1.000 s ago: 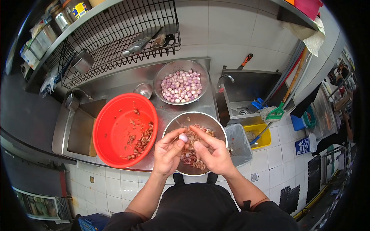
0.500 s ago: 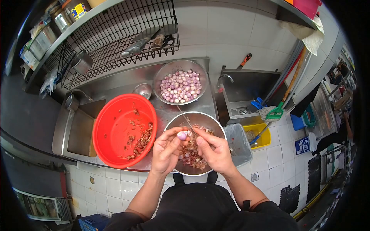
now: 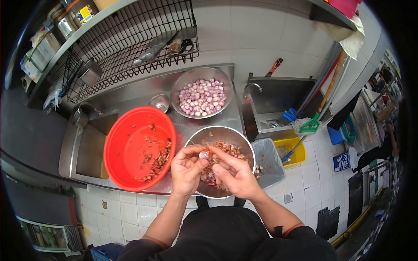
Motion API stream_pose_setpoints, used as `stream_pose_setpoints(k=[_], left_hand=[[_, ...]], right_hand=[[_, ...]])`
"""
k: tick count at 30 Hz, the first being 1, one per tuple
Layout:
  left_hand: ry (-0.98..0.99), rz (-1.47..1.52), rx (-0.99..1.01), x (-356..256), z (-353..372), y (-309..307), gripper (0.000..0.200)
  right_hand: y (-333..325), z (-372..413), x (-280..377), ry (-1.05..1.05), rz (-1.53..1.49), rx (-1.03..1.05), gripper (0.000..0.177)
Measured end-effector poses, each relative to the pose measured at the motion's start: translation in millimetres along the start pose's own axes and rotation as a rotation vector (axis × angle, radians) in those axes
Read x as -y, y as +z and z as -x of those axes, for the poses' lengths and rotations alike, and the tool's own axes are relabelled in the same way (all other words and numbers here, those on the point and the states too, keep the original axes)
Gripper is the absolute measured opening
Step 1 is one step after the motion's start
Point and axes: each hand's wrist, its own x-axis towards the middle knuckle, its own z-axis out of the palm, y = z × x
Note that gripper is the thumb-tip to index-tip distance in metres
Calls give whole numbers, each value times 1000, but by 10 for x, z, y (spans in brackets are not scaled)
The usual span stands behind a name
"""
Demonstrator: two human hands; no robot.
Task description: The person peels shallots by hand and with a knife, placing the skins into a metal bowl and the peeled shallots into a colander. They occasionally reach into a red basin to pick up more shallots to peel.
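Observation:
Between the thumb and fingers of my left hand (image 3: 186, 173) is a small purple-white shallot (image 3: 203, 155). Close against it, my right hand (image 3: 237, 177) is closed, its fingertips at the shallot; the knife it holds is nearly all hidden, with only a thin line of blade showing past the left fingers. Below both hands stands a steel bowl (image 3: 204, 131) with papery brown-red skins (image 3: 230, 150) in it. Behind it, a steel colander (image 3: 177, 82) holds many peeled shallots (image 3: 202, 98). To the left, a red basin (image 3: 124, 152) contains unpeeled shallots (image 3: 161, 158) and loose skins.
A small metal bowl (image 3: 160, 102) sits behind the basin on the steel counter. Sinks flank the work area, the left sink (image 3: 91, 150) and right sink (image 3: 272, 122). A lined bin (image 3: 267, 161) and yellow bucket (image 3: 298, 152) stand right. A wire rack (image 3: 126, 48) hangs above.
The knife blade, earlier pointing up and away in plain sight, is now mostly hidden. My right fingers have moved closer over the shallot, and the left hand has shifted slightly left.

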Motion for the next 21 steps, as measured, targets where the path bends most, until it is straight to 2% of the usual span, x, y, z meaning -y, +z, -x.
stream_pose_setpoints(k=[1,3,5,6,8,14,19,21], left_hand=[[42,-62,10,1,-2,-4,28],[86,-124,20,-13,-10,-24,28],[115,-168,80,-37,-11,-49,29],[116,-168,79,-38,0,-51,29],[-12,-52,65,-53,28,-57,25],[-227,211,-15,-194,-24,61,23],[-135,220,47,15,-38,-235,26],[-125,180,66,-7,-44,-209,26]], right_hand=[[15,-11,-4,33,-15,20,44],[53,-42,-9,-31,52,-17,42],[50,-76,-26,-225,253,-86,36],[41,-75,-37,-225,253,-85,36],[12,-77,-61,-74,198,-150,32],[-91,-114,-92,-44,170,-220,33],[-119,-159,-176,-184,269,-269,34],[-175,-164,-221,-210,286,-424,35]])
